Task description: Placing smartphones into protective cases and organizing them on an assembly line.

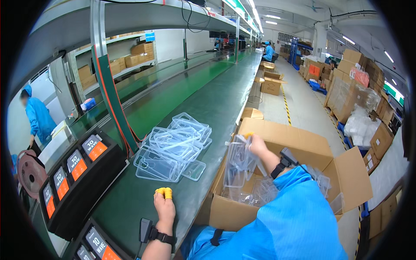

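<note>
My right hand [259, 145] grips a few clear plastic trays [236, 164] above the open cardboard box [236, 216] at my right side. Yellow covers sit on some fingertips of both hands. Inside the box lie more clear plastic pieces [264, 190], partly hidden by my arm. On the green bench, my left hand [164, 210] rests near its front edge, fingers drawn together, with nothing visible in them. Just beyond it is a loose, overlapping pile of clear trays [173, 147], shallow and rectangular with rounded corners.
Black display racks [86, 182] with grey and orange packages stand left. A green metal post [113, 95] rises behind the pile. Wooden stools [252, 113] line the bench. Stacked cartons [346, 86] fill the far right. One co-worker [39, 115] stands left, another [268, 52] farther down the line.
</note>
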A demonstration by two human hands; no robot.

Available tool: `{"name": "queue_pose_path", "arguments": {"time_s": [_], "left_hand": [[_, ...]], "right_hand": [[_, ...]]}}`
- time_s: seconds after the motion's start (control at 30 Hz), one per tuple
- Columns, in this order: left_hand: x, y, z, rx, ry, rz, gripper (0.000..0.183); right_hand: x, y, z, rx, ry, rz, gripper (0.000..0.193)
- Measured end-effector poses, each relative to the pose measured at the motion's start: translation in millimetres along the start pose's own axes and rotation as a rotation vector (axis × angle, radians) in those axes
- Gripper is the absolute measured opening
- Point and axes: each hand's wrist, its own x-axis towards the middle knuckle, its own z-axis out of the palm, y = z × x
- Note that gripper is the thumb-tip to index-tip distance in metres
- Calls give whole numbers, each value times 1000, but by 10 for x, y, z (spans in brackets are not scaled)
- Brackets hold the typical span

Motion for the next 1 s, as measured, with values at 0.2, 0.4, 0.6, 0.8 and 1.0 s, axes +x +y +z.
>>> {"name": "queue_pose_path", "arguments": {"time_s": [0.2, 0.4, 0.6, 0.8, 1.0], "left_hand": [[-8, 99, -3, 22, -29, -12, 16], [39, 257, -37, 131, -30, 5, 20], [28, 273, -6, 170, -95, 37, 18], [50, 261, -53, 113, -124, -8, 15], [51, 283, -60, 105, -138, 1, 15]], "right_hand": [[608, -453, -651, -139, 155, -189, 35], [1066, -1699, -787, -324, 276, -341, 34], [1254, -2462, -107, -391, 149, -536, 21], [1343, -2954, 624, -429, -64, -754, 23], [1296, -3105, 1208, -480, -96, -593, 26]]}}
